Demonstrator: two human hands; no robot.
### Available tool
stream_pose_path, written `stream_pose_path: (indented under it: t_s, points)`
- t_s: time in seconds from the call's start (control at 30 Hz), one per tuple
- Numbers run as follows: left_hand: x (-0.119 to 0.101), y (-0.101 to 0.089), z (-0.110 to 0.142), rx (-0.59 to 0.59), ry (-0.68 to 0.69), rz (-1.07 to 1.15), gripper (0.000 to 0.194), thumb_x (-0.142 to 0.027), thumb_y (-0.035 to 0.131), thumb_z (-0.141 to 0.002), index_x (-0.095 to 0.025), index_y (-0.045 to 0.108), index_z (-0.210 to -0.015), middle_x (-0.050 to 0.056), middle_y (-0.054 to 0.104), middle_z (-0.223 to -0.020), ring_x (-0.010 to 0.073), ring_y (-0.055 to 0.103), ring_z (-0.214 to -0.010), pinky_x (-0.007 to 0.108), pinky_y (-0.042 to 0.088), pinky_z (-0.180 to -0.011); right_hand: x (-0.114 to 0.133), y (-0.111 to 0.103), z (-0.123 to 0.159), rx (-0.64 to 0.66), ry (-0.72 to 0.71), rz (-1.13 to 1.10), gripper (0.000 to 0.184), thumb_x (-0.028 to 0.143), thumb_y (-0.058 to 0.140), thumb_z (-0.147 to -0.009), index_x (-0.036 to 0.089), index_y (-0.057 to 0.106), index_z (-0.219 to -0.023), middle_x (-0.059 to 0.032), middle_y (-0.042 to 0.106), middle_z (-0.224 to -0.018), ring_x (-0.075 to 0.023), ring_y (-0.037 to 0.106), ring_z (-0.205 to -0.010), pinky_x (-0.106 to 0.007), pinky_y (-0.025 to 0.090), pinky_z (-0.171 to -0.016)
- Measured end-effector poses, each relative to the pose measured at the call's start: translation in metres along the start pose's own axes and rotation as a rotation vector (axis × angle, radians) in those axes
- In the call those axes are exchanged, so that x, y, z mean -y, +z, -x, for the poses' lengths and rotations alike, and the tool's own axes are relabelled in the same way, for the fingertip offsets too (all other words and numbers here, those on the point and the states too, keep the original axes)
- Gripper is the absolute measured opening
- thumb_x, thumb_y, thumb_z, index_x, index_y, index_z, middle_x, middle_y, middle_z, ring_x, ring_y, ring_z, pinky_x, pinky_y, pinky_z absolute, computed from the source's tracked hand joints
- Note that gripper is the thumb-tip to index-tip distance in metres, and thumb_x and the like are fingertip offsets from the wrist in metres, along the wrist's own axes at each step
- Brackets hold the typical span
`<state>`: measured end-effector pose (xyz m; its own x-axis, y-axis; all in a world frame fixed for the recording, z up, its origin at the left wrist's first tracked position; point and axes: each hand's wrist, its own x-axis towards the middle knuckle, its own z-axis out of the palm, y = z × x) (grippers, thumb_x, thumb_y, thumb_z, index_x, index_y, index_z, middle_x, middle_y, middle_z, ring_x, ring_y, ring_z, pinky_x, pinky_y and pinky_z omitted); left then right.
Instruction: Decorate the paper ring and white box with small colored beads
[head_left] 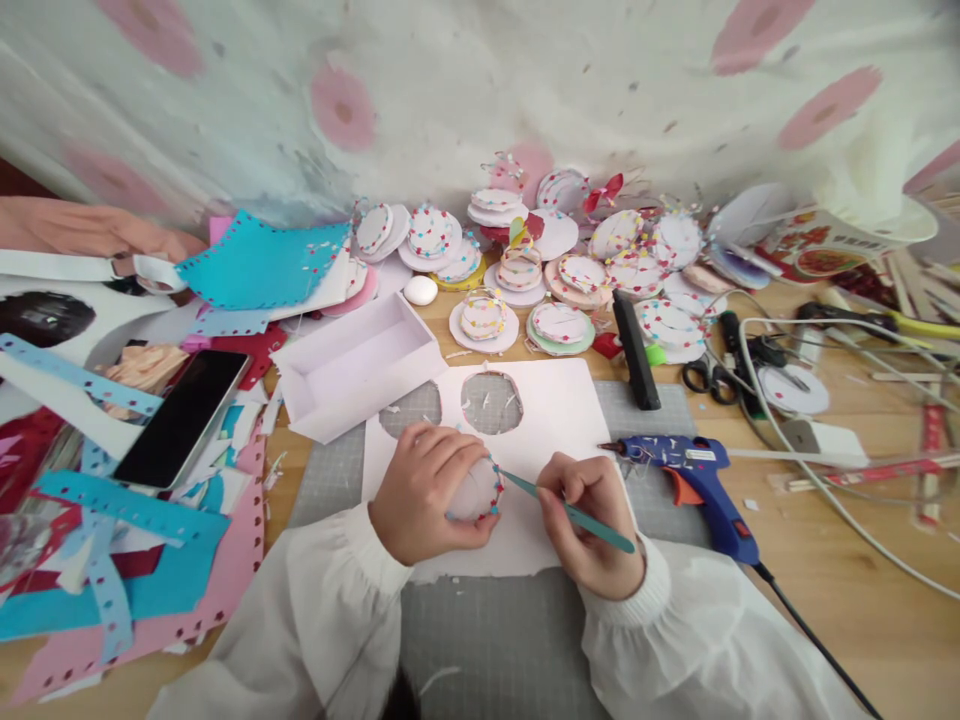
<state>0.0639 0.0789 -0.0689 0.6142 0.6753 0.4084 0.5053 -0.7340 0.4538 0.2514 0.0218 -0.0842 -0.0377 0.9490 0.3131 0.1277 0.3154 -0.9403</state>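
My left hand (429, 495) is closed around a small white disc (474, 492) whose rim carries a row of red and blue beads. In my right hand (589, 525) is a slim teal tool, which looks like tweezers (600, 528); its fine tip meets the disc's beaded right edge. Beneath both hands lies a white sheet (555, 410) with two round holes cut out, resting on a grey cutting mat (495, 640). To the right of my right hand, a blue glue gun (679, 452) lies on its side.
A white open box (360, 365) stands left of the sheet. Beaded discs (484, 318) cluster along the back. A black phone (184, 415) rests on paper scraps at left. Scissors (712, 380), a white cable (847, 520) and a paper tub (847, 240) are at right.
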Motion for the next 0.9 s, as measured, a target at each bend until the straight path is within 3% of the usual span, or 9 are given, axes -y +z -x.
stream_pose_path:
  t_s: [0.9]
  points:
    - [0.0000, -0.0001, -0.0001, -0.057, 0.055, -0.030, 0.038, -0.031, 0.064, -0.066, -0.017, 0.059, -0.101, 0.007, 0.072, -0.094, 0.0242, 0.064, -0.086, 0.041, 0.039, -0.083, 0.0005, -0.0012, 0.0013, 0.003, 0.051, -0.075, 0.019, 0.011, 0.044, -0.089, 0.023, 0.032, -0.082, 0.0034, 0.042, -0.069, -0.0102, 0.039, -0.057, -0.025, 0.029, -0.053]
